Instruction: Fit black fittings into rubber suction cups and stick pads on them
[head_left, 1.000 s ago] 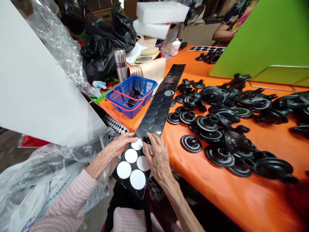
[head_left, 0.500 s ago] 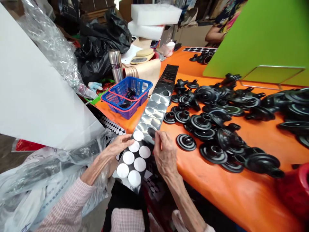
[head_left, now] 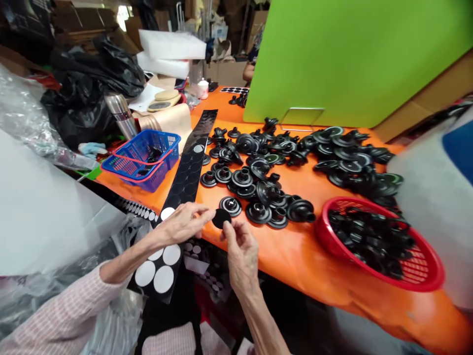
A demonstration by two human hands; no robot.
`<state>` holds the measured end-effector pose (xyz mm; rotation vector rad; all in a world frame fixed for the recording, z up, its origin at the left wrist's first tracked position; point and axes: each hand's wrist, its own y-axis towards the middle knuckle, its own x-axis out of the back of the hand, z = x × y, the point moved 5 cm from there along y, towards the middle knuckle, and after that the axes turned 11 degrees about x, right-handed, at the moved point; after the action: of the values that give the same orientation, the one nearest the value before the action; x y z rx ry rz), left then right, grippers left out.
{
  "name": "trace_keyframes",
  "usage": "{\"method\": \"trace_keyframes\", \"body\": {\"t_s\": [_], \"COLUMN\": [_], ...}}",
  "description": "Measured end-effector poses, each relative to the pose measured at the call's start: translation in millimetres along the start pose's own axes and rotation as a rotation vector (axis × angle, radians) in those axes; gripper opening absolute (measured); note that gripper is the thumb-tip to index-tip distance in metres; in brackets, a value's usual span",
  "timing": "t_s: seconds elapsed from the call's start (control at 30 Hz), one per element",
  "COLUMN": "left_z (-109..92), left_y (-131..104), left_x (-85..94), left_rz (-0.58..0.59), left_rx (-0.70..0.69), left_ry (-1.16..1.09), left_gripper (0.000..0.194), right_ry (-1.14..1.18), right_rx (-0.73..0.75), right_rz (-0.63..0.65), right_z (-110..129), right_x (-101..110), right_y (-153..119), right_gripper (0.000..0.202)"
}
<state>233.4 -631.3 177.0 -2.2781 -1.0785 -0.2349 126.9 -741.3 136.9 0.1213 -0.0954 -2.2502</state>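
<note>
My right hand [head_left: 242, 249] pinches the edge of a thin black round sticker [head_left: 221, 218] between thumb and fingers, above the table's front edge. Fingers stretched out, my left hand [head_left: 185, 224] reaches over to the sticker's left side; whether its fingertips touch the sticker I cannot tell. Below the left hand runs a long black sticker sheet [head_left: 186, 170], its near end showing bare white circles [head_left: 163, 279] and hanging over the edge. Just beyond the sticker lies a black ringed disc part [head_left: 230, 205] with a central knob, flat on the orange table [head_left: 295, 246].
Several similar black parts [head_left: 258, 170] are heaped across the table. To the right stands a red basket [head_left: 424, 268] of black pieces; to the left, a blue basket [head_left: 158, 170]. A green board [head_left: 325, 59] rises behind, and a steel flask [head_left: 121, 116] stands back left.
My right hand has lifted the black sticker off the sheet and carried it towards the ringed disc part. My left hand has left the sheet's edge and followed. The view has turned right.
</note>
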Motion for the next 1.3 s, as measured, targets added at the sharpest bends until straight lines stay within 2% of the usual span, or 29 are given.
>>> {"method": "trace_keyframes", "body": {"t_s": [0.07, 0.1, 0.13, 0.2, 0.27, 0.33, 0.4, 0.5, 0.57, 0.63, 0.67, 0.73, 0.83, 1.0, 1.17, 1.3], "left_z": [-14, -19, -22, -23, -19, -14, -11, -7, -3, 0, 0, -1, -4, -2, 9, 12], "left_y": [17, 27, 36, 55, 67, 74, 76, 72, 66, 57, 52, 43, 31, 10, -3, -7], "left_x": [-2.7, -8.2, -16.9, -37.6, -50.8, -53.7, -49.3, -38.7, -35.6, -36.9, -37.8, -38.5, -38.8, -38.5, -43.5, -47.6], "left_rz": [-0.226, -0.274, -0.262, -0.155, -0.102, -0.098, -0.068, 0.029, 0.178, 0.334, 0.378, 0.396, 0.395, 0.412, 0.420, 0.434], "left_rx": [-0.135, -0.205, -0.270, -0.371, -0.418, -0.417, -0.378, -0.260, -0.104, 0.072, 0.140, 0.212, 0.207, 0.066, 0.071, 0.052], "left_ry": [0.173, 0.226, 0.277, 0.379, 0.441, 0.448, 0.354, 0.147, -0.138, -0.517, -0.676, -0.853, -0.908, -0.789, -0.776, -0.774], "left_gripper": [0.028, 0.026, 0.026, 0.028, 0.024, 0.015, 0.010, 0.012, 0.018, 0.022, 0.023, 0.021, 0.020, 0.025, 0.028, 0.028], "right_ry": [-0.006, -0.016, -0.028, -0.050, -0.068, -0.087, -0.109, -0.124, -0.090, -0.028, 0.002, 0.049, 0.109, 0.165, 0.143, 0.086], "right_rx": [0.032, 0.043, 0.044, 0.016, -0.025, -0.058, -0.068, -0.039, -0.009, -0.016, -0.036, -0.089, -0.119, -0.068, -0.054, -0.052], "right_rz": [-0.074, -0.076, -0.059, -0.016, 0.008, 0.026, 0.051, 0.070, 0.036, 0.012, 0.015, 0.053, 0.067, -0.016, -0.049, -0.069], "right_z": [2, 3, 3, 1, -5, -12, -17, -19, -16, -11, -9, -4, 2, 0, -4, -1], "right_x": [21, 29, 37, 51, 62, 69, 71, 71, 71, 70, 69, 65, 60, 49, 33, 28], "right_y": [5, 6, 6, 4, 0, -3, -4, -2, 1, 2, 2, 2, 4, 9, 5, 1], "right_gripper": [0.025, 0.025, 0.026, 0.028, 0.029, 0.031, 0.032, 0.034, 0.038, 0.034, 0.031, 0.032, 0.032, 0.028, 0.025, 0.026]}}
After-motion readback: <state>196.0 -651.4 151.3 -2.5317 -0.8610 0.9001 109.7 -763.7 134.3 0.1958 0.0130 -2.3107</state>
